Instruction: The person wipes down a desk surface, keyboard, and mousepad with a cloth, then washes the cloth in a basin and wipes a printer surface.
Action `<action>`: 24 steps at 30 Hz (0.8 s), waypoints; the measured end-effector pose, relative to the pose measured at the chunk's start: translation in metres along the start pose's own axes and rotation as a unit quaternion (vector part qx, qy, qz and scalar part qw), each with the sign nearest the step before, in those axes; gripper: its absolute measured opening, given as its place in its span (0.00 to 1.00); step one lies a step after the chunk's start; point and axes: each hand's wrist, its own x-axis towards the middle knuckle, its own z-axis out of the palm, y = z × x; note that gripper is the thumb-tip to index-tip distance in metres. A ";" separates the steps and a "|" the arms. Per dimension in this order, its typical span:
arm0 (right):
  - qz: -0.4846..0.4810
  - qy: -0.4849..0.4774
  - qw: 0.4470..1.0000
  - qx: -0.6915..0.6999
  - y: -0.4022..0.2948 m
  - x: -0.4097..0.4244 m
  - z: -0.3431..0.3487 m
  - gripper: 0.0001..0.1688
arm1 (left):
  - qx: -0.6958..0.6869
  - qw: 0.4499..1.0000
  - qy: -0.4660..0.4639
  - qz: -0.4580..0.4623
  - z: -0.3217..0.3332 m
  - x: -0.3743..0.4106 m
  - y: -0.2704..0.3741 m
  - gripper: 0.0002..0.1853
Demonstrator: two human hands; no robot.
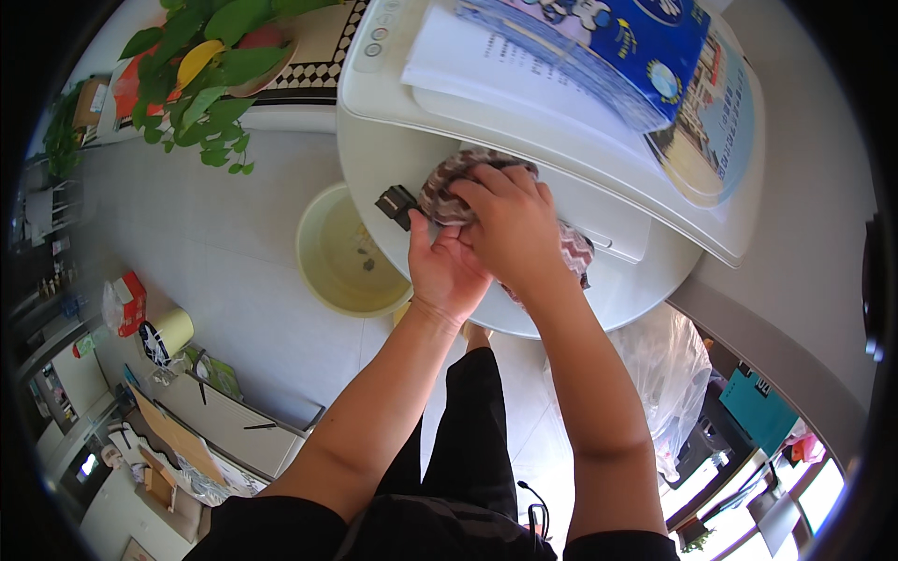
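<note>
A brown, pink and white zigzag-patterned cloth item point(443, 184) lies bunched on a round white table point(631, 294), partly under the front of a white printer. My right hand point(515, 224) reaches over it from above, with curled fingers gripping its folds. Palm up, my left hand point(447, 270) is just below, its thumb apart and its fingers partly hidden behind my right hand. Its fingertips are near the cloth's lower edge. More of the same pattern point(577, 249) shows right of my right wrist. A small black object point(397, 206) lies beside my left thumb.
The white printer point(379, 91) carries papers point(484, 77), a blue tissue pack point(631, 63) and a printed booklet point(729, 133). A pale yellow basin point(337, 273) holding water and small dark things stands left, below the tabletop. A leafy potted plant point(217, 70) overhangs the upper left. Clear plastic sheeting point(666, 372) hangs right.
</note>
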 end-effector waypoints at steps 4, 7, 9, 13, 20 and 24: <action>0.072 0.041 0.996 -0.036 0.039 -0.038 -0.030 0.19 | 0.051 0.995 0.076 0.031 0.001 0.002 -0.007 0.34; 0.113 0.096 0.985 -0.090 0.081 -0.072 -0.057 0.20 | 0.058 0.994 0.080 0.040 0.005 0.002 -0.012 0.34; 0.132 0.124 0.976 -0.118 0.107 -0.092 -0.073 0.22 | 0.063 0.995 0.064 0.031 0.008 0.003 -0.016 0.35; 0.238 0.233 0.943 -0.010 0.142 -0.119 -0.088 0.24 | 0.088 0.995 0.037 0.003 0.008 0.007 -0.030 0.34; 0.021 0.199 0.980 0.013 0.112 -0.086 -0.080 0.24 | 0.174 0.985 -0.004 0.006 -0.010 0.019 -0.040 0.25; 0.028 0.145 0.985 -0.088 0.112 -0.059 -0.057 0.23 | 0.189 0.982 -0.015 0.014 -0.014 0.024 -0.043 0.21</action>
